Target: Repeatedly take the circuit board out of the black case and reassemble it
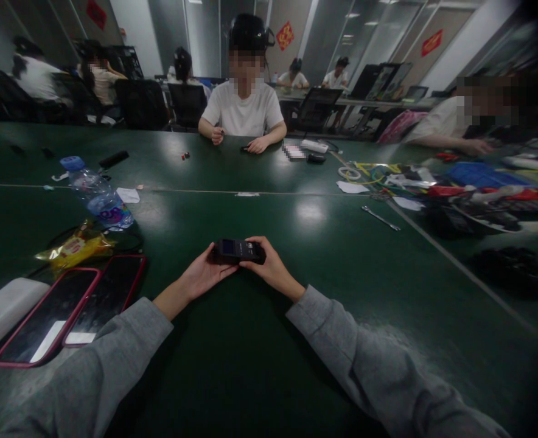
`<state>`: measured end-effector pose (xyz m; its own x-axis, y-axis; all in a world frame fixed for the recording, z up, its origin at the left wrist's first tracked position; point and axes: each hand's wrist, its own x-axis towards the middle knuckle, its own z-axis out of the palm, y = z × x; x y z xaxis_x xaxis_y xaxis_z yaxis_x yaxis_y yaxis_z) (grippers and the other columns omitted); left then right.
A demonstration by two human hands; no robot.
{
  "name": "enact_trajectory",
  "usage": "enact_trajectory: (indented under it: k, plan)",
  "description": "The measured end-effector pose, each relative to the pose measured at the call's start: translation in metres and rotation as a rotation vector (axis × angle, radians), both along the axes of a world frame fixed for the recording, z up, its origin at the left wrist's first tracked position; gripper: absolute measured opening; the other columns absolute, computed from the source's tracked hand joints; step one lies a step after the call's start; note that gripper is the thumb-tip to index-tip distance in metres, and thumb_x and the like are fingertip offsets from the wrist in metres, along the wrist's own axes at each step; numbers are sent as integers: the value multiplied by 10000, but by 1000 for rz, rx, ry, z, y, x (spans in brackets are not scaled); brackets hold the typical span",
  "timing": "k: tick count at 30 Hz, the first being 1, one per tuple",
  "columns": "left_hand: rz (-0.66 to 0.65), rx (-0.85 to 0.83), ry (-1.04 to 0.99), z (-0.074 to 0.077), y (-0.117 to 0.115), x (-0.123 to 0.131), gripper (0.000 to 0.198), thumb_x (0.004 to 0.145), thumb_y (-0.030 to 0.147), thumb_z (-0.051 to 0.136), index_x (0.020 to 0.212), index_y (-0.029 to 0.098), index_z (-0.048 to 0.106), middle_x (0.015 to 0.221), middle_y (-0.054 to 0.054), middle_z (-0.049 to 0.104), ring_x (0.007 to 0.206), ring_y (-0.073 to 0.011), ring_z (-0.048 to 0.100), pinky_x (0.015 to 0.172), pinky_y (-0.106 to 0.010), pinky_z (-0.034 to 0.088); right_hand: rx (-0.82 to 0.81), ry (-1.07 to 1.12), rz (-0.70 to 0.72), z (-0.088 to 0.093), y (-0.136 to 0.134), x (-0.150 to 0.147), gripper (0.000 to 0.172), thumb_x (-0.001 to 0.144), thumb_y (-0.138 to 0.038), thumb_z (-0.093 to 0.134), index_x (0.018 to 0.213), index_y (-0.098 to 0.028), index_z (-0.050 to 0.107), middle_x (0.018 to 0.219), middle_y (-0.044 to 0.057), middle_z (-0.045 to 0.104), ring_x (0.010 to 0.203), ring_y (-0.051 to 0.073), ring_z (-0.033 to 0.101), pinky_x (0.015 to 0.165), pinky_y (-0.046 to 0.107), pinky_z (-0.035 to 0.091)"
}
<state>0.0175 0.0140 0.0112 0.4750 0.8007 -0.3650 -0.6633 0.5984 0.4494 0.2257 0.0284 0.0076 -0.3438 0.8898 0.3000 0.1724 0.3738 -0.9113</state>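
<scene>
Between my two hands is a small black handheld device (238,249) with a little dark screen at its left end and small buttons or markings to the right. My left hand (201,275) grips its left end, fingers running underneath. Around the right end my right hand (271,267) is closed, thumb at the near side and fingers over the far edge. The device is held over the green table (232,377), its screen side facing up toward me. What kind of device it is I cannot make out.
Left of my arms lie two red-edged phones (50,316) (109,292), a white case (4,313), a yellow wrapper (80,246) and a leaning plastic bottle (98,194). A wrench (381,218) lies to the right, before a heap of cables and tools (470,188). Opposite sits a person (244,109).
</scene>
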Motion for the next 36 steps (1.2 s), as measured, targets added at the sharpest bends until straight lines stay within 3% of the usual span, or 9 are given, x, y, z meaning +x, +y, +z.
enact_trajectory:
  k: [19,36]
  plan:
    - [-11,49,41,10,-4,4,436,988,326,387,1393,165,387,1225,-147,611,1087,-262,637,1066,-437,379,-60,74,-30,-4,3,2,519,744,-328,751,1153,-243,443,1082,48,571,1017,211,591,916,400,491]
    - [22,128,71,-5,-3,4,410,954,308,480,1323,131,451,1212,-181,610,1087,-263,627,1051,-426,409,163,-116,-107,1,-8,4,514,760,-335,738,1155,-232,426,1065,67,563,966,230,601,846,404,512]
